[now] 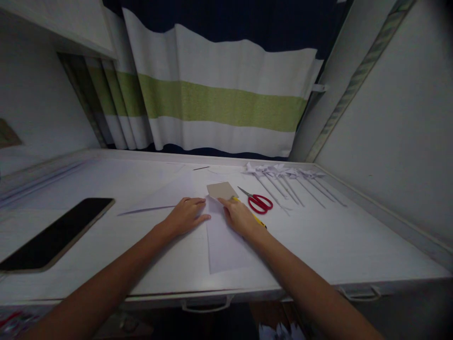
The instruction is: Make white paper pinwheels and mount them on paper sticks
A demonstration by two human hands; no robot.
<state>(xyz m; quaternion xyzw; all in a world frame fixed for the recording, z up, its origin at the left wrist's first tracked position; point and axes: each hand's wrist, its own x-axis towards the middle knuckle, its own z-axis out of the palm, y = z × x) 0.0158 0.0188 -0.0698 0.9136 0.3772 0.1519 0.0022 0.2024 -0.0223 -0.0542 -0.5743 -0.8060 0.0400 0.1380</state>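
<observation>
My left hand (pixel 186 215) lies flat, fingers stretched, on a white paper sheet (pixel 166 196) at the desk's middle. My right hand (pixel 239 216) rests palm down on another white sheet (pixel 222 248) that reaches toward the near edge; its fingertips touch the corner of a small tan card (pixel 221 190). A yellow tool (pixel 260 221) pokes out from under the right hand. Red-handled scissors (pixel 258 202) lie just right of that hand.
A dark phone or tablet (pixel 56 233) lies at the left of the white desk (pixel 336 241). Several white paper pinwheels on sticks (pixel 290 182) lie at the back right. A striped curtain (pixel 219 104) hangs behind. Drawer handles sit below the near edge.
</observation>
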